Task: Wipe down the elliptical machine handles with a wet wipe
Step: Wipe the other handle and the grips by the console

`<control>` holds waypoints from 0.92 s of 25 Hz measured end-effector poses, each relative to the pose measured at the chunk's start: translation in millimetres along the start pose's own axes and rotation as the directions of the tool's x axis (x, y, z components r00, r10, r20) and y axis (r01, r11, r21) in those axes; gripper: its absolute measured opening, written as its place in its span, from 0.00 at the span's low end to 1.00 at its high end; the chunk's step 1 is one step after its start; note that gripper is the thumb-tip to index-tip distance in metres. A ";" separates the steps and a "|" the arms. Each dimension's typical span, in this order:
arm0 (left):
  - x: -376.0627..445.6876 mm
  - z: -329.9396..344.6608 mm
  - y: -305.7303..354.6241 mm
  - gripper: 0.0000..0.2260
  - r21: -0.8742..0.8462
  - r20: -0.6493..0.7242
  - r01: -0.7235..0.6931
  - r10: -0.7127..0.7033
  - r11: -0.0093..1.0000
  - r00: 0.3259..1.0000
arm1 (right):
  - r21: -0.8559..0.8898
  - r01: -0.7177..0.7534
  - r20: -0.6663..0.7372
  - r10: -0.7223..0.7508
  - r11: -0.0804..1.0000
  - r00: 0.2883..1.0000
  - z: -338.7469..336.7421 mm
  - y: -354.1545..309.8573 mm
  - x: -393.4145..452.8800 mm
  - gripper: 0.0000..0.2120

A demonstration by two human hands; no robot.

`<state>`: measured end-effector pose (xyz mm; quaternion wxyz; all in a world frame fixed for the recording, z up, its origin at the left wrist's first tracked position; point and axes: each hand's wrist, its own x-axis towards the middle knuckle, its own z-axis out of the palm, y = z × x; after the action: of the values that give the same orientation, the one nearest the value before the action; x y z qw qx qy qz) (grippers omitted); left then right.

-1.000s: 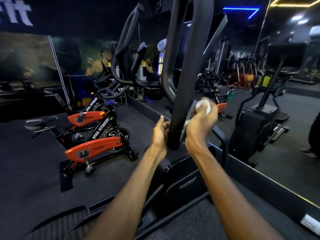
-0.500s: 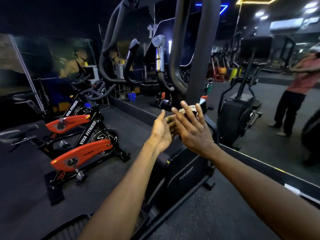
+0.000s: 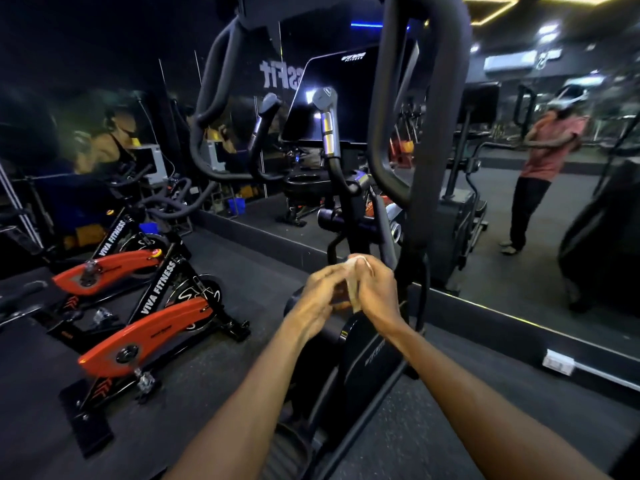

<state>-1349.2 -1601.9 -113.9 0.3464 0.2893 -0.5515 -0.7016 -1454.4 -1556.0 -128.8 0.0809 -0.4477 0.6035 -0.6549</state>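
Dark gym floor, orange bikes on the left; your left hand and right hand are close together, both pinching the wet wipe near the tall right handle; it could slip and fall if you loosen your hold

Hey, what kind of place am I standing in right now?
Almost certainly a gym: orange spin bikes marked VIVA FITNESS stand on dark flooring, an elliptical machine rises right ahead, and a wall mirror reflects more exercise machines.
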 end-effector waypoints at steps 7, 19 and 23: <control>66.7 -35.4 54.8 0.08 0.404 -0.182 -0.304 0.402 0.863 0.898 | 0.103 -0.073 -0.076 0.081 0.992 0.994 39.6 -16.1 65.6 0.11; 188.0 -48.0 158.3 0.13 0.763 0.143 -0.488 0.625 0.424 0.767 | 0.255 -0.149 -0.501 0.262 0.955 0.825 81.2 -58.0 205.9 0.08; 216.1 -51.1 179.2 0.12 0.725 0.090 -0.488 0.636 0.486 0.767 | 0.273 -0.085 -0.539 0.225 0.958 0.812 89.2 -69.3 246.3 0.08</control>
<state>-1407.1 -1832.4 44.1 0.4677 0.2676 -0.8055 -0.2468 -1507.7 -1761.3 39.8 0.0051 -0.1702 0.5527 -0.8158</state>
